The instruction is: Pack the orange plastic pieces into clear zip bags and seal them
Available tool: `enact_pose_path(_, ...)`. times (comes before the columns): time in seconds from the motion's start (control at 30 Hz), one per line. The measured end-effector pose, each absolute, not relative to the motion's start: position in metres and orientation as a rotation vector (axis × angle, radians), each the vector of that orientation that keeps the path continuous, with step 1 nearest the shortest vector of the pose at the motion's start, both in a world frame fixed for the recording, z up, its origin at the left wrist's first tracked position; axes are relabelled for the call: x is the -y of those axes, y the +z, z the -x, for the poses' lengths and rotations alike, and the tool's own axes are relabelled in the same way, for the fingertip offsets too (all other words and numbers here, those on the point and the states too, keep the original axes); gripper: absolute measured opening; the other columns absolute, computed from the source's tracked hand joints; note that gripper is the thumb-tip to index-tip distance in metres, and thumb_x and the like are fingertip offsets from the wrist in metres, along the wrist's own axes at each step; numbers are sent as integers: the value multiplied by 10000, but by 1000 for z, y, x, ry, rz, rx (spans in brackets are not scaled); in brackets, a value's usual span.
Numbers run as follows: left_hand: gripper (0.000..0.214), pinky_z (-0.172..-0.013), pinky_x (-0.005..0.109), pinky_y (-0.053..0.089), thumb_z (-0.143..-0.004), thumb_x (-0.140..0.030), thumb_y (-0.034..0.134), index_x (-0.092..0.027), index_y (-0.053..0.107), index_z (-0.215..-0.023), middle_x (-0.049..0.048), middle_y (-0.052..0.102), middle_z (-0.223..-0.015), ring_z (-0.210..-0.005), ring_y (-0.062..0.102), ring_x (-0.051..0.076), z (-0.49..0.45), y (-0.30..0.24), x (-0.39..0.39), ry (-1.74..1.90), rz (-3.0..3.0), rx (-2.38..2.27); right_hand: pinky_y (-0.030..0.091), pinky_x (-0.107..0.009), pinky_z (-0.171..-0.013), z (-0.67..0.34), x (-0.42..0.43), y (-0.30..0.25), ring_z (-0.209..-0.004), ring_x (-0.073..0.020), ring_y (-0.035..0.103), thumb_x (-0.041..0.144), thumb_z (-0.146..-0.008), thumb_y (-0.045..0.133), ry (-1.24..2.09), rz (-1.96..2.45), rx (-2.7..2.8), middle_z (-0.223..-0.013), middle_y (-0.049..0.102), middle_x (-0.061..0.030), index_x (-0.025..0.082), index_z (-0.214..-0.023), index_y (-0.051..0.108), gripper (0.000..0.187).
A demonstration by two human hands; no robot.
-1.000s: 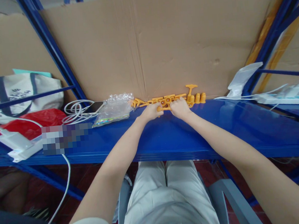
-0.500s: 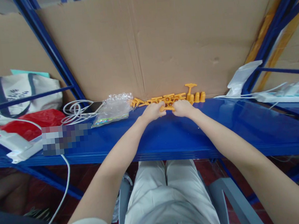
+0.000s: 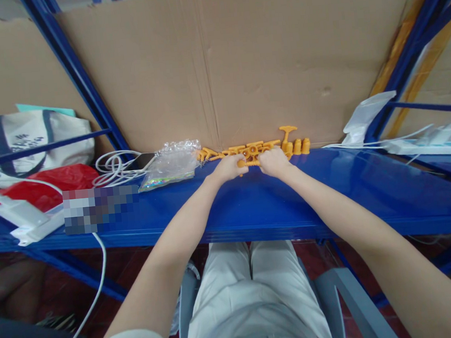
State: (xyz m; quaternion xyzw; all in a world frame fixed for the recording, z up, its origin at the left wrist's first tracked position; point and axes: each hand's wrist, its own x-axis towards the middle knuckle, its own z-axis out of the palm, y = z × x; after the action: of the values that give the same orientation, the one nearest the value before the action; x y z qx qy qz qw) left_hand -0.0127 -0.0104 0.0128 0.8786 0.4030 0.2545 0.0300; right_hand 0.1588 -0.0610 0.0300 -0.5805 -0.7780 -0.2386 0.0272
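My left hand [image 3: 228,168] and my right hand [image 3: 274,162] are both closed, side by side, on a small orange plastic piece [image 3: 251,162] held between them just above the blue shelf [image 3: 252,203]. Right behind the hands a row of several orange plastic parts [image 3: 255,148] lies along the back of the shelf, against the cardboard wall [image 3: 259,55]. At the right end of that row stand a T-shaped orange part [image 3: 287,132] and small orange caps [image 3: 301,146].
A clear plastic bag [image 3: 172,163], a phone [image 3: 142,160] and coiled white cable [image 3: 112,167] lie left of the hands. Further left are a white charger [image 3: 20,216], a red bag [image 3: 60,179] and a tote bag [image 3: 37,135]. White packaging [image 3: 367,117] and cables sit at right.
Both hands stay closed on the orange piece. They drew it slightly toward me and then shifted it back toward the row of parts.
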Motion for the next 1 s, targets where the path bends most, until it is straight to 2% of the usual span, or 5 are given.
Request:
enact_pose_path(0.33,293,-751,289,471,-775,-257,627,-184,683,-1053,67,721,-866,-841,670,236,9,18,23,727,-2889,-1445,467,-366,-812,-163,60,29,-988,-333,702,198,-896,464,-667,1884,2341,-1004,737,-254,60,-1108,738,373)
enact_pose_path(0.47,235,-738,289,467,-740,-234,628,-167,686,-958,62,710,-853,-812,657,224,9,19,20,836,-2822,-1370,402,-406,-892,-164,62,31,-1008,-327,685,187,-907,434,-751,1810,2325,-1008,733,-258,43,-1110,714,375)
enact_pose_path(0.7,59,-579,261,394,-718,-231,570,-176,582,-699,-1,603,-638,-608,560,156,15,13,12,771,-2599,-1217,335,-429,-922,-160,63,29,-1030,-332,660,108,-866,439,-816,1724,2392,-1004,732,-261,30,-1061,719,350)
enact_pose_path(0.83,58,-585,261,389,-691,-238,588,-188,560,-687,-10,596,-642,-624,553,158,15,12,10,789,-2616,-1194,325,-440,-942,-160,61,28,-1004,-337,677,133,-855,470,-777,1750,2436,-972,735,-266,30,-1044,739,345)
enact_pose_path(1.0,106,-623,264,412,-706,-215,582,-168,623,-790,4,644,-722,-672,581,167,13,14,12,736,-2690,-1264,346,-441,-958,-162,59,26,-996,-335,694,166,-859,489,-786,1759,2423,-949,738,-266,38,-1041,750,343)
